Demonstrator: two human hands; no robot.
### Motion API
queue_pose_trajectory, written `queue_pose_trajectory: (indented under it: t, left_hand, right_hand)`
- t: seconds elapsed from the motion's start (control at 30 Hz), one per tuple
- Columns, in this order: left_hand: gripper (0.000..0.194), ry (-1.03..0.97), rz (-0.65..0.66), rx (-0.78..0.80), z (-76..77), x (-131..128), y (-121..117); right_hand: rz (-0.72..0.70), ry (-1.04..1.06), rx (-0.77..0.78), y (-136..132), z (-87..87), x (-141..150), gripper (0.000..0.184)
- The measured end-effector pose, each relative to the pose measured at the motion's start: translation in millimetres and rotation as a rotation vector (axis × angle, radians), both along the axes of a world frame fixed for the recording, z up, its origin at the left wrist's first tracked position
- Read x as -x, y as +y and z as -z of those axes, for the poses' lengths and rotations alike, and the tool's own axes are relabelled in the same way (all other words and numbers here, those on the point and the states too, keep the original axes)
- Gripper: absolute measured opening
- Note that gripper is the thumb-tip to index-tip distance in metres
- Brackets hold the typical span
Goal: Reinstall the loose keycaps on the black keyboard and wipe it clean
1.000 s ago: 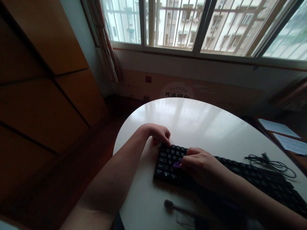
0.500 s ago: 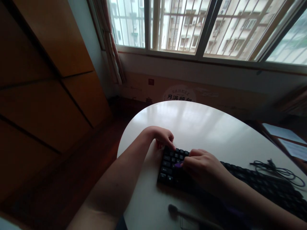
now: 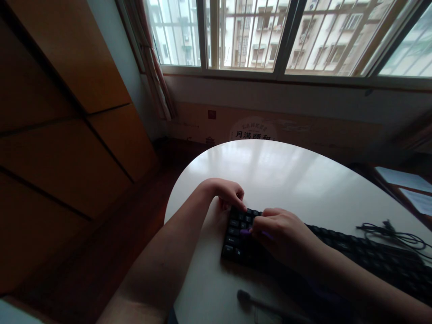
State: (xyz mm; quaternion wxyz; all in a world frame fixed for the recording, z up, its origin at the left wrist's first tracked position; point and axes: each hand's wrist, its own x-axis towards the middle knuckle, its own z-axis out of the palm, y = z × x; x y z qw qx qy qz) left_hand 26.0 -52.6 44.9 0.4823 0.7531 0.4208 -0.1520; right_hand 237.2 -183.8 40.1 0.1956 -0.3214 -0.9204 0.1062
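A black keyboard (image 3: 232, 240) lies slantwise across the white table. My left hand (image 3: 231, 192) is at its far left corner, thumb pressed on the edge and the other fingers curled beside it. Over the left part of the keys, my right hand (image 3: 278, 227) is closed on a purple object (image 3: 245, 232). Only a bit of that object shows past the fingertips, against the keys, so its kind is unclear. My right hand and forearm cover the middle of the keyboard.
A dark brush-like tool (image 3: 245, 297) lies near the front of the round-edged white table (image 3: 270, 166). Coiled black cable (image 3: 388, 231) rests behind the keyboard's right part. Papers (image 3: 403, 177) are on a brown surface at the right. Wooden cabinets (image 3: 108, 135) stand left.
My right hand has moved a little left over the keys with the purple object. My left hand stays at the keyboard corner. The view has shifted slightly.
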Motion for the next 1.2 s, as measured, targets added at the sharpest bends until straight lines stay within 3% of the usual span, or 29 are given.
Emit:
queue_pose_trajectory:
  t: [0.23,0.4,0.6,0.83,0.97,1.2]
  left_hand:
    - [0.045,-0.003,-0.014,-0.009,-0.6,-0.4,-1.0]
    - [0.047,-0.004,-0.011,-0.011,-0.7,0.2,-1.1]
    - [0.046,-0.007,-0.012,-0.014,-1.2,0.6,-2.5]
    - [0.043,0.005,-0.008,-0.035,-1.7,0.4,-3.0]
    - [0.04,-0.005,-0.004,-0.034,-0.1,0.7,-2.5]
    - [0.046,-0.015,0.012,-0.045,4.8,0.9,-0.6]
  right_hand:
    - [-0.028,0.052,-0.064,-2.8,8.4,15.4,0.026]
    - [-0.053,0.057,-0.039,-5.9,5.7,11.9,0.025]
    - [-0.056,0.174,-0.136,-7.2,4.3,14.9,0.021]
    - [-0.083,-0.021,-0.186,0.7,14.1,36.3,0.022]
    - [-0.107,-0.028,-0.203,4.2,17.6,44.2,0.024]
    - [-0.14,-0.008,-0.134,0.7,11.6,24.3,0.023]
